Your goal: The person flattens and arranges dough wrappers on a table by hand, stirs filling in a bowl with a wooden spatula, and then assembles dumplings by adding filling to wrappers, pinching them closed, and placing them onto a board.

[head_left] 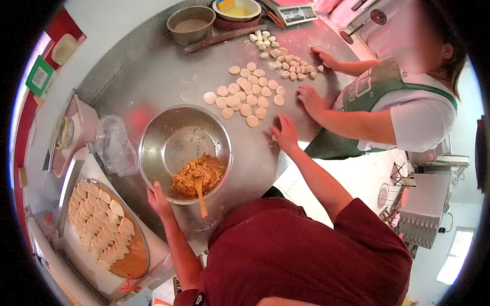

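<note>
My left hand (160, 201) is at the near left rim of a large metal mixing bowl (153, 127), thumb and fingers closed on the edge. Orange-brown minced filling (208, 169) lies in the near right part of the bowl. A wooden spatula (200, 199) is stuck in it, its handle resting over the rim. Over the metal table's front edge, my right hand (286, 133) has its fingers apart and holds nothing visible. The closest things to it are flat round dough wrappers (252, 121), several of which lie spread and partly overlapping.
Opposite, a co-worker's hands (310, 100) rest by small dough pieces (293, 66). A rolling pin (224, 39), grey pot (191, 25) and scale (297, 15) stand at the back. Left are a plastic bag (115, 145) and a round board (133, 260) with rows of dumplings (97, 219).
</note>
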Action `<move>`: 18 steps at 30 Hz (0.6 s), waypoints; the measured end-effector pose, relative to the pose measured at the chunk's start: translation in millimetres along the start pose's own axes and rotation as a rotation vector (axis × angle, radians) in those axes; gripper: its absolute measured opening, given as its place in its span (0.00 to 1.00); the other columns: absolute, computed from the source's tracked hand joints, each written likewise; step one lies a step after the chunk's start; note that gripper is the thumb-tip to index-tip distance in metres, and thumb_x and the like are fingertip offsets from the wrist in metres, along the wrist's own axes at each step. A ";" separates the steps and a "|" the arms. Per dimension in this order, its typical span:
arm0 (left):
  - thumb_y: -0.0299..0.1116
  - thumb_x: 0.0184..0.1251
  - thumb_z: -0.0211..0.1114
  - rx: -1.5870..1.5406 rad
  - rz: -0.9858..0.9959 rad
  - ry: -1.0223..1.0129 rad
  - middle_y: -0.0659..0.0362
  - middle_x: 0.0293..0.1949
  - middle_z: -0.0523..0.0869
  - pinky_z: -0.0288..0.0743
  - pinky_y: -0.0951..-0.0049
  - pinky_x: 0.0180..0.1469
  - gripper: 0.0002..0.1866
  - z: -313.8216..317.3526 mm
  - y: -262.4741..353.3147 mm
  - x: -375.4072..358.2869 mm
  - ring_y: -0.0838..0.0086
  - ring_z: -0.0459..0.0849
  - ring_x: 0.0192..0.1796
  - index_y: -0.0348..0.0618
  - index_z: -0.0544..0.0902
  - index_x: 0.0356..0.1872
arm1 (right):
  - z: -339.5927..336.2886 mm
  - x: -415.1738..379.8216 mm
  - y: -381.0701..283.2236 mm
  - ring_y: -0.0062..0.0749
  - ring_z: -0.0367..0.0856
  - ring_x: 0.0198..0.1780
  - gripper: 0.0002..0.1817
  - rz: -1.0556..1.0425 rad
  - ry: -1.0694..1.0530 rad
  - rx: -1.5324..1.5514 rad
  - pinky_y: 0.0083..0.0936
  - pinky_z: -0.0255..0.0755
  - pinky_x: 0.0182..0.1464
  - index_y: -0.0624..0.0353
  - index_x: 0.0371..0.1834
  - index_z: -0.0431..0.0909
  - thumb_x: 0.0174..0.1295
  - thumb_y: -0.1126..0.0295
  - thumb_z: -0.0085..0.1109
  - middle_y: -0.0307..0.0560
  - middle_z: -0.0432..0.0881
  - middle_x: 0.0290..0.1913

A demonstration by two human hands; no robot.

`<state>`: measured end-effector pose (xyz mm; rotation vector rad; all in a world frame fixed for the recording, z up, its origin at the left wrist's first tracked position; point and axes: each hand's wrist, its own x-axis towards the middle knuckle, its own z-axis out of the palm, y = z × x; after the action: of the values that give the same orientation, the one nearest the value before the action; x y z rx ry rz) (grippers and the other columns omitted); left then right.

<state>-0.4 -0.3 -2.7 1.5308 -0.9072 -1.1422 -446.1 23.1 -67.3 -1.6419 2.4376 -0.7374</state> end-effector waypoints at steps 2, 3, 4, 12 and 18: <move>0.39 0.68 0.54 -0.003 0.004 -0.017 0.54 0.45 0.78 0.68 0.73 0.49 0.21 0.2 1.6 0.5 0.71 0.75 0.44 0.29 0.72 0.53 | 16.0 10.4 -0.1 0.44 0.58 0.66 0.28 0.099 0.055 -0.094 0.45 0.50 0.66 0.50 0.62 0.65 0.59 0.53 0.54 0.47 0.64 0.64; 0.39 0.68 0.54 0.018 0.011 -0.013 0.54 0.46 0.78 0.68 0.73 0.50 0.22 0.7 3.2 0.1 0.71 0.75 0.45 0.29 0.72 0.53 | 21.8 14.2 0.8 0.42 0.55 0.68 0.29 0.081 0.060 -0.218 0.45 0.47 0.67 0.49 0.63 0.64 0.59 0.52 0.52 0.46 0.61 0.66; 0.39 0.68 0.54 0.042 0.014 -0.008 0.53 0.46 0.78 0.68 0.73 0.50 0.22 0.0 3.5 -1.0 0.71 0.75 0.46 0.29 0.72 0.54 | 22.3 17.3 -2.8 0.41 0.53 0.70 0.30 0.063 0.060 -0.342 0.46 0.44 0.68 0.49 0.64 0.63 0.60 0.50 0.51 0.45 0.59 0.68; 0.39 0.68 0.54 -0.025 -0.002 0.028 0.52 0.48 0.77 0.68 0.72 0.51 0.23 -0.5 -5.1 0.8 0.69 0.75 0.47 0.28 0.70 0.55 | 20.3 27.2 -6.3 0.39 0.50 0.71 0.27 0.030 0.033 -0.427 0.46 0.42 0.68 0.45 0.63 0.65 0.61 0.52 0.50 0.42 0.58 0.68; 0.38 0.68 0.54 0.038 -0.022 0.060 0.53 0.46 0.78 0.68 0.72 0.50 0.22 0.1 -3.0 -1.1 0.70 0.74 0.46 0.29 0.71 0.54 | 3.5 23.5 -2.0 0.45 0.67 0.59 0.21 0.100 0.084 0.028 0.40 0.59 0.61 0.51 0.57 0.68 0.61 0.58 0.52 0.51 0.71 0.56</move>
<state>-0.8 1.4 -5.4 1.6010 -0.8776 -1.0949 -452.8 0.3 -65.3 -1.4957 2.5326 -0.8371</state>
